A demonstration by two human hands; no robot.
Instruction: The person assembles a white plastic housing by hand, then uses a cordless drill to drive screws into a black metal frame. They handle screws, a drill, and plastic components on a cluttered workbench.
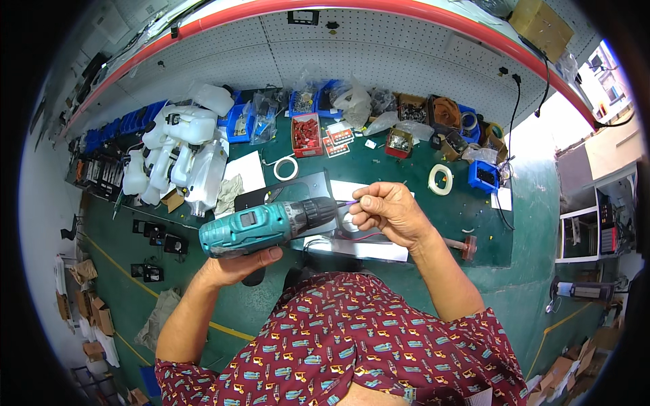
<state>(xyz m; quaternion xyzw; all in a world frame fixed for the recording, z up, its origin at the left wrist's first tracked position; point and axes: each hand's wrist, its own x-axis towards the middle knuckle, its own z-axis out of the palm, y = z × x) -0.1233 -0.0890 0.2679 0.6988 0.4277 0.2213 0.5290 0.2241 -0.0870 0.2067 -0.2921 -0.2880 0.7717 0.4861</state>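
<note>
A teal cordless drill (252, 227) with a black chuck (318, 212) lies level in front of me, pointing right. My left hand (245, 264) supports it from below, closed around its underside; the grip is mostly hidden. At the chuck's front end, my right hand (391, 212) pinches a thin purplish rod (347, 203) between thumb and forefinger. Whether the rod sits inside the chuck I cannot tell. Under the hands, a dark flat panel (313, 184) and white sheets lie on the green bench, with a red wire (365, 237) passing below the right hand.
White plastic tanks (186, 128) are piled at the left. Along the back stand a red box of red parts (306, 135), blue bins and bags. Rolls of white tape (440, 179) lie on the bench. A hammer (469, 247) rests by the front right edge. A red shelf beam (379, 8) arches overhead.
</note>
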